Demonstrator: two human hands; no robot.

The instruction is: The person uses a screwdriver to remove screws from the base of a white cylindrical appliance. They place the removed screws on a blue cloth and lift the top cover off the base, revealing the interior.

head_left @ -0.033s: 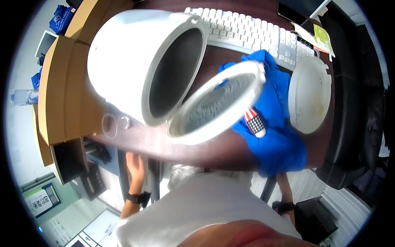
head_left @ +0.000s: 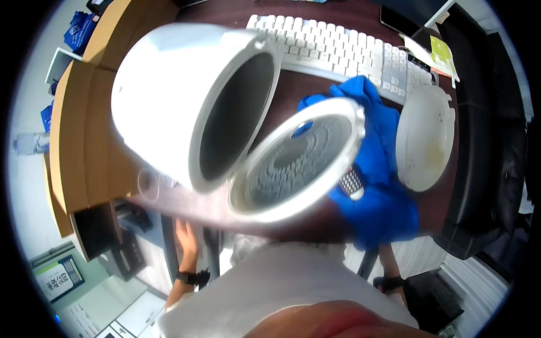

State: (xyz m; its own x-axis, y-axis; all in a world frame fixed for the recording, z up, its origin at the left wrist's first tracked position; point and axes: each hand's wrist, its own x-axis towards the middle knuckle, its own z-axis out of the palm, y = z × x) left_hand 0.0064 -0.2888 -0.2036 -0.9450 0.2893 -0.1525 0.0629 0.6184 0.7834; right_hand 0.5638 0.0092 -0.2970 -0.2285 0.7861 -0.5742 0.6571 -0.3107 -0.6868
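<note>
My left hand, a dark band at its wrist, is below the desk's front edge with fingers stretched out; it holds nothing I can see. On the right, my forearm goes up behind the hanging blue cloth, and my right hand's fingers are hidden. A white drum-shaped appliance lies tilted on the desk with its dark inside facing right. Its round lid, with a ribbed grey inner face, hangs open beside the mouth. Under the lid's right edge, a small patterned object rests on the cloth.
A white keyboard lies behind the appliance. Right of the cloth is a shallow translucent round cover, stained inside. A cardboard box borders the desk on the left, and a black chair is at the right. A clear ring sits near the front left.
The desk things appear slightly lower in the picture, and more of the lid's inner face shows. Both arms look nearly the same.
</note>
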